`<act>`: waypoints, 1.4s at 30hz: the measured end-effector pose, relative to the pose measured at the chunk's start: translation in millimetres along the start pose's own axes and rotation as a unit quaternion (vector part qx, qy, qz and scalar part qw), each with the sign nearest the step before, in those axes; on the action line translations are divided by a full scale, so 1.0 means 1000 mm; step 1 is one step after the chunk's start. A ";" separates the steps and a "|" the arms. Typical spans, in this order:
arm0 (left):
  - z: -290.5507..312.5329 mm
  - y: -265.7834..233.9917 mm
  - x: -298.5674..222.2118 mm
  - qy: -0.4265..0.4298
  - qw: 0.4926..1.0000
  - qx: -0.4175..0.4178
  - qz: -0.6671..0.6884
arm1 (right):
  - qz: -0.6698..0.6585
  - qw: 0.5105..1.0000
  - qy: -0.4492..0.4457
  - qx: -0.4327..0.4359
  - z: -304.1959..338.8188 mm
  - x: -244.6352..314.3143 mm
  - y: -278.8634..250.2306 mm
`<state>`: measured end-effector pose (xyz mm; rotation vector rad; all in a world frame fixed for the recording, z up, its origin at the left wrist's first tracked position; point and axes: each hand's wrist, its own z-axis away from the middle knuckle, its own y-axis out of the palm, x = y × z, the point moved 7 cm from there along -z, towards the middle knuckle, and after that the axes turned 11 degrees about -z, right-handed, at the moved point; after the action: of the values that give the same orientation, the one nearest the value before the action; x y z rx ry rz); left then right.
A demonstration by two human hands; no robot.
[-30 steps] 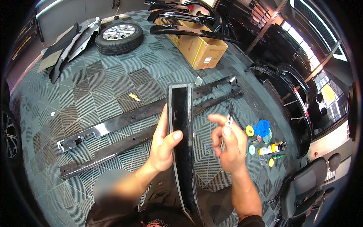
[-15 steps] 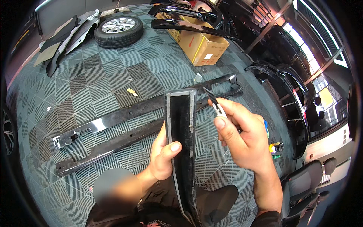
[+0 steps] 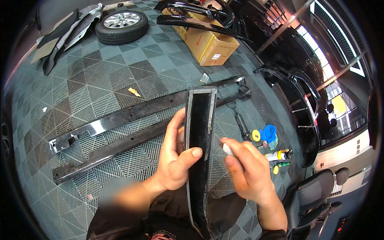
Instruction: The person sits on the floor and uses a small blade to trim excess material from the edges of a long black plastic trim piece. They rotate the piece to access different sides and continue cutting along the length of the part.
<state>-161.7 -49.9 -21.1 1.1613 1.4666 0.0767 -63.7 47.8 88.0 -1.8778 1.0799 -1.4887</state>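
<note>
My left hand (image 3: pixel 175 160) is closed around a long, narrow black car trim piece (image 3: pixel 199 138), its thumb lying over the near edge. The piece stands nearly upright before me, hollow side showing, with a grey strip along its rim. My right hand (image 3: pixel 250 168) grips a utility knife (image 3: pixel 226 149) just to the right of the trim. The blade points up and left toward the trim's right edge and is blurred; I cannot tell whether it touches. Most of the knife's handle is hidden inside the fingers.
Two long black side skirts (image 3: pixel 100 127) lie on the tiled floor beyond my hands. To the right are a black cylindrical tool (image 3: pixel 242 125), a blue cloth (image 3: pixel 269 133) and a bottle (image 3: pixel 276 156). A wheel (image 3: pixel 122 27) and a cardboard box (image 3: pixel 212 46) sit farther back.
My right hand has lowered, bringing the knife down beside the trim's right edge. The trim and my left hand have shifted slightly right in view. The tools at right have come into sight.
</note>
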 end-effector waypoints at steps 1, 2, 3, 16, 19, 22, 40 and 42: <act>-0.001 0.001 -0.003 0.007 1.000 -0.006 -0.003 | 0.003 1.000 -0.003 -0.002 0.000 -0.003 -0.002; -0.001 0.000 -0.003 0.019 0.999 0.006 -0.027 | -0.033 0.999 0.028 -0.022 0.004 -0.012 -0.005; -0.001 -0.003 -0.001 0.030 0.998 0.019 -0.052 | -0.062 0.997 0.046 -0.030 0.004 -0.012 -0.006; 0.001 0.008 -0.002 0.033 0.997 -0.005 -0.075 | -0.185 0.966 0.092 -0.157 0.004 -0.002 0.023; 0.003 0.001 -0.009 0.058 0.990 -0.004 -0.126 | -0.269 0.936 0.113 -0.199 0.011 -0.017 0.020; 0.002 -0.009 -0.012 0.062 0.985 -0.014 -0.161 | -0.364 0.884 0.183 -0.230 0.040 -0.040 0.021; 0.008 -0.096 0.013 -0.014 0.985 -0.098 -0.141 | -0.151 0.936 0.292 -0.125 0.334 -0.057 0.145; 0.010 -0.102 0.012 -0.051 0.982 -0.097 -0.151 | -0.110 0.954 0.252 -0.120 0.328 -0.048 0.147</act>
<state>-212.2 -98.6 -97.3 0.7666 1.4930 -0.0486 206.7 -21.9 -143.6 -1.8718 1.3619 -2.1271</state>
